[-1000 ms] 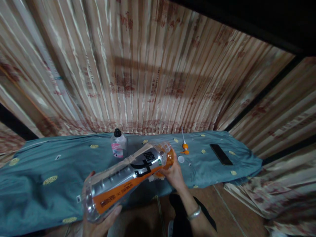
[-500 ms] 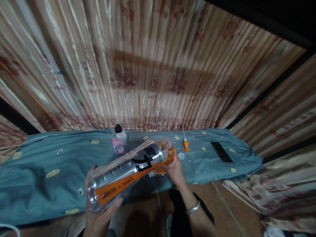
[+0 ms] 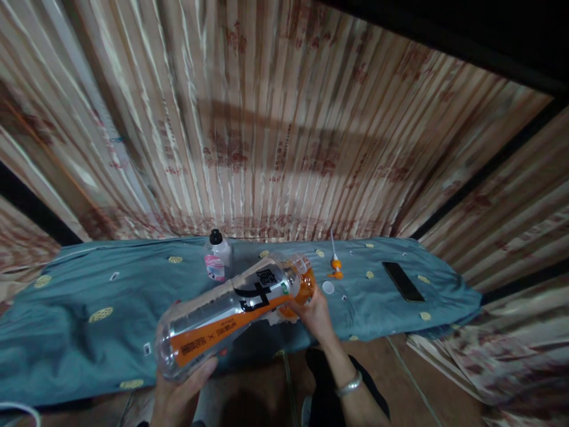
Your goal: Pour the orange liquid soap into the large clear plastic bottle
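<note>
My left hand (image 3: 180, 388) is closed around the base of a large clear drink bottle (image 3: 231, 314) with a silver and orange label and big black characters. The drink bottle lies tilted across the view, its mouth end up and to the right. At that end my right hand (image 3: 315, 311) grips an orange see-through bottle (image 3: 306, 286), mostly hidden behind the drink bottle and the fingers. The two bottles overlap at their necks; whether they touch I cannot tell. An orange pump head (image 3: 336, 267) with a pale tube lies beyond my right hand, near a small white disc (image 3: 328, 287).
A clear bottle (image 3: 217, 256) with a black cap and pink label stands on the green patterned bedding (image 3: 128, 296). A black phone (image 3: 402, 281) lies to the right. Pleated curtains (image 3: 275, 130) hang behind, with dark bed-frame bars at both sides.
The view has shifted slightly, so the bedding sits a little lower and further right. Both hands keep their grips, and the drink bottle stays tilted with only a slight turn.
</note>
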Tool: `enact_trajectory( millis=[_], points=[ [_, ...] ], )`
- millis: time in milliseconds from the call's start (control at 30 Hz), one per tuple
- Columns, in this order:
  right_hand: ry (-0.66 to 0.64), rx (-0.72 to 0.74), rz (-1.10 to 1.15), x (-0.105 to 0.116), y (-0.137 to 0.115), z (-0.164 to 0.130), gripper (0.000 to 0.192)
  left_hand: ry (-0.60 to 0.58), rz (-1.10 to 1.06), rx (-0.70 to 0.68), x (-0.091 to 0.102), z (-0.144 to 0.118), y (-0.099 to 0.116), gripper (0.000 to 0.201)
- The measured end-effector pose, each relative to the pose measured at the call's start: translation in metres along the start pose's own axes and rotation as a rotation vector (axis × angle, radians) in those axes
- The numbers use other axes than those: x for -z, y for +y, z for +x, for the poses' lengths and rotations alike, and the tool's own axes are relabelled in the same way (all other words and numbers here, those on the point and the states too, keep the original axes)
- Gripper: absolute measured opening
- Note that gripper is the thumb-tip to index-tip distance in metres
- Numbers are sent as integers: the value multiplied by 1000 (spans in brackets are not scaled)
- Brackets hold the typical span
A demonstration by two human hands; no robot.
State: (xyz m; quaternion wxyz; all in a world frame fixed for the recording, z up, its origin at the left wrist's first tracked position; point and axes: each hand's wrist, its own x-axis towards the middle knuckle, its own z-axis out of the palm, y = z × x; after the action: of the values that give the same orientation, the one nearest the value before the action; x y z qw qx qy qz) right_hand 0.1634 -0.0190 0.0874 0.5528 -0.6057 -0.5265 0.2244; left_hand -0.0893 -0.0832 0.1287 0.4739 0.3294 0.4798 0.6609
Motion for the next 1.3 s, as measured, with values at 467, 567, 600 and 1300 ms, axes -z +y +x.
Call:
enact_trajectory(
  millis=[467, 567, 600, 1300],
  points=[
    [-17, 72, 67, -1, 3, -1, 59, -20, -133, 22, -9, -2, 19, 89],
    [-29, 70, 85, 0, 2, -1, 59, -12, -147, 47, -10, 1, 22, 89],
    [-29, 69, 88, 1, 2, -1, 59, -21, -149, 53, -10, 2, 23, 90],
    [-59, 5, 1, 6, 3, -5, 53, -183, 8, 70, 7, 15, 18, 28]
  ],
)
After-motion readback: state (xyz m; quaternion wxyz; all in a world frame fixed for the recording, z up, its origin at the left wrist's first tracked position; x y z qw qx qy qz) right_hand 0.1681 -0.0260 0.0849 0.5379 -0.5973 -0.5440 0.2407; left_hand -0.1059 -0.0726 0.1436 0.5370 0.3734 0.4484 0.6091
